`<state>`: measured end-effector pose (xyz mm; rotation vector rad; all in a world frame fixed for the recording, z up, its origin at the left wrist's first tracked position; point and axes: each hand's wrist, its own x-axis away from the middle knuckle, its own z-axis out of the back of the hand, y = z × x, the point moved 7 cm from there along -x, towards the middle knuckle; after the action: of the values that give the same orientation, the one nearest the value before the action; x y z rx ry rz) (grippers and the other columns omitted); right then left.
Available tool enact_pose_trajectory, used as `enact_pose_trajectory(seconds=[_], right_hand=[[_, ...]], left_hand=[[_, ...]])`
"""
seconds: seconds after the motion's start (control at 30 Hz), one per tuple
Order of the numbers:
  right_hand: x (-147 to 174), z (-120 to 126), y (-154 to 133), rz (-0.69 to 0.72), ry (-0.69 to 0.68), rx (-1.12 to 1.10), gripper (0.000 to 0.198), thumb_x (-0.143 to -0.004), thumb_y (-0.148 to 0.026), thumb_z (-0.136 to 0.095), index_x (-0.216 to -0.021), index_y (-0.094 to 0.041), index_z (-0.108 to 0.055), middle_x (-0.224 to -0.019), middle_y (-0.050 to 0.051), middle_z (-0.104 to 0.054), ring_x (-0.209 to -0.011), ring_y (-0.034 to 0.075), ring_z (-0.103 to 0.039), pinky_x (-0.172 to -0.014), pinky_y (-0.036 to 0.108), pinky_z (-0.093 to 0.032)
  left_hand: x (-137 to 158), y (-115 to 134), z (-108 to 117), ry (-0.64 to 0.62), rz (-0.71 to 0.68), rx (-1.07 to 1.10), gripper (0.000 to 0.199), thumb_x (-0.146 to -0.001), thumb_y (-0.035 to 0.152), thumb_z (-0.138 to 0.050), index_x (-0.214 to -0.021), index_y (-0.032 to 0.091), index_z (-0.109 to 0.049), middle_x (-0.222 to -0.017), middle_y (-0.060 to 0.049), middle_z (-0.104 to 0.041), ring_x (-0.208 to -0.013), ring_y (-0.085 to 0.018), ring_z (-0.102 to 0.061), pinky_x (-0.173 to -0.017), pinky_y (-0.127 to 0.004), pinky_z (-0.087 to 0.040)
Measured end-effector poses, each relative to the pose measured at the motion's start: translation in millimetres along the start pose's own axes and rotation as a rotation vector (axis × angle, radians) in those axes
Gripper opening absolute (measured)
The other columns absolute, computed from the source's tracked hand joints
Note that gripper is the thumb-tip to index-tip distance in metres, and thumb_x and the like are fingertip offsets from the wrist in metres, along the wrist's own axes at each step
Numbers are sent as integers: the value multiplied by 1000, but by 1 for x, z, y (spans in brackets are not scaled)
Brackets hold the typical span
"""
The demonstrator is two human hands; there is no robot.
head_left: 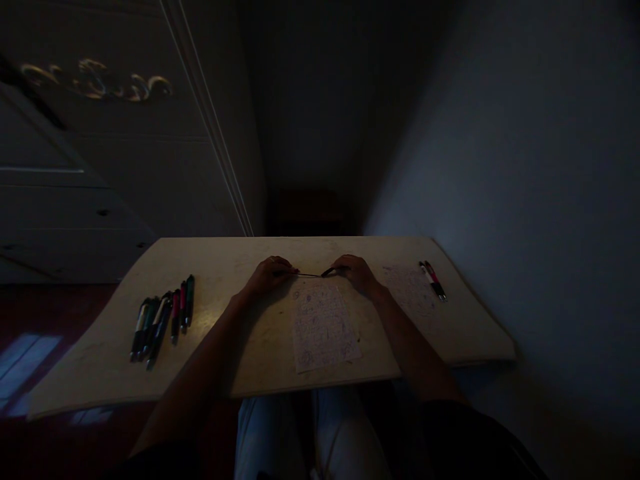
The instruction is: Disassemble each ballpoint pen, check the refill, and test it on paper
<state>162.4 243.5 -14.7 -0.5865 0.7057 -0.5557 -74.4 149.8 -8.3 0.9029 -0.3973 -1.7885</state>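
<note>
Near the table's far edge, my left hand (271, 275) pinches a thin dark rod (309, 275), which looks like a pen refill. It points right, level with the table top. My right hand (354, 271) is closed on a short dark pen part (327, 272), tilted down to the left. The rod's right end meets or nearly meets the tip of this part; in the dim light I cannot tell whether it is inside. Just in front of both hands lies a paper sheet (325, 327) covered in blue scribbles.
Several pens (159, 320) lie in a row on the left of the table (260, 360). On the right, two pens (433, 280) rest beside a second scribbled sheet (410, 290). A pale wall (540, 200) borders the right side; a cabinet (125, 180) stands at the left.
</note>
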Motion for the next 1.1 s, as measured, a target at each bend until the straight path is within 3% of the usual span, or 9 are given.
enact_pose_trajectory(seconds=[0.53,0.9,1.1], right_hand=[[2,12,8,-64,56,-89,15,-83,-14,-63,-87,-20,-77,-87,7,-74,-82,19,-69,-79,33,-52],[1,9,2,-153,69,-94,19,-86,-34,-66,-93,-20,-77,-95,9,-76,-88,22,-70,-83,34,-52],[1,6,2,-206,85,-142,23,-82,-41,-70,-85,-19,-77,-88,8,-77,-81,21,-69,-78,34,-52]], left_hand=[[-1,-1,13,91,23,68,21,-83,40,-69,-90,24,-80,-96,-9,-72,-92,-22,-68,-84,-37,-56],[1,-2,-1,78,28,-95,22,-86,37,-65,-96,24,-80,-98,-9,-72,-93,-22,-66,-86,-36,-53],[-1,3,-2,43,-31,-70,21,-85,36,-67,-99,25,-79,-96,-8,-73,-94,-22,-66,-85,-38,-54]])
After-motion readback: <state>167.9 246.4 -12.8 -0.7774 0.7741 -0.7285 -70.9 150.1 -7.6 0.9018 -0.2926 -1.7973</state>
